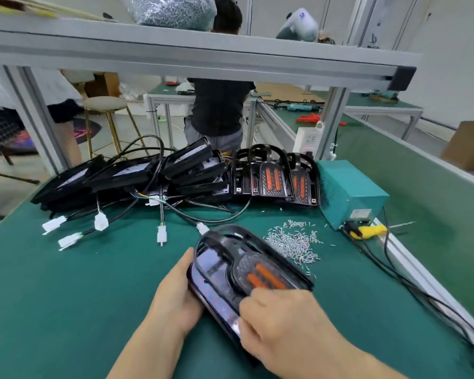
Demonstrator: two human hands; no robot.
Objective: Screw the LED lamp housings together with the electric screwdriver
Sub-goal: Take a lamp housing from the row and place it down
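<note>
Green matting covers the table (66,296), which sits in a workshop of aluminium frames. At about six o'clock a lamp housing (246,269) with an orange lens lies tilted. The left hand (175,291) cups its nine o'clock edge, fingers hidden beneath. The right hand (282,321) grips the near end with curled fingers. No electric screwdriver is visible in either hand. A pile of loose screws (293,244) lies just beside the housing at two o'clock. Risks, as I judge them: the housing could sweep screws off the table, or the two shells could sit misaligned and a screw go in crooked. Black housings with cables (137,179) are stacked at eleven o'clock.
</note>
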